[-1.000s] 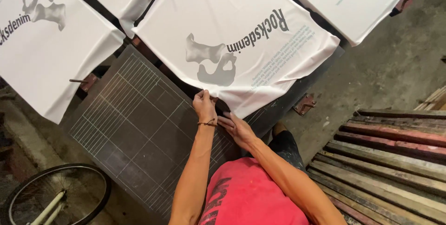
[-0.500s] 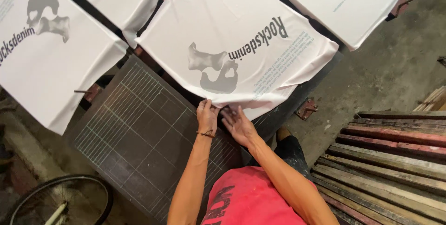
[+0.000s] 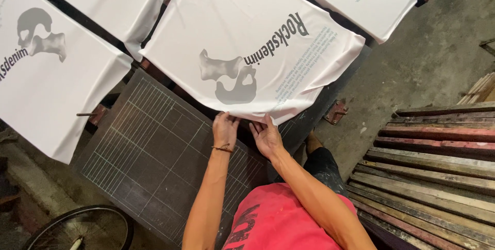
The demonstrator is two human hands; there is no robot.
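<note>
Head view: both hands' fingers (image 3: 225, 122) pinch white shirt (image 3: 258, 49) hem above gridded board (image 3: 154, 162), concrete floor (image 3: 438, 64).

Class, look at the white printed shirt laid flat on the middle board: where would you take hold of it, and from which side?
Grip the white printed shirt at its loose near hem, coming from the person's side. That edge overhangs the board, so fingers can pinch it, as the left hand and right hand do.

the white shirt (image 3: 258, 38) carries a grey skull-like print and grey lettering. the neighbouring shirt (image 3: 46, 74) is white with the same grey print. the bare pallet board (image 3: 154, 162) is dark grey with a pale grid. the person's top (image 3: 278, 219) looks pinkish red.
</note>
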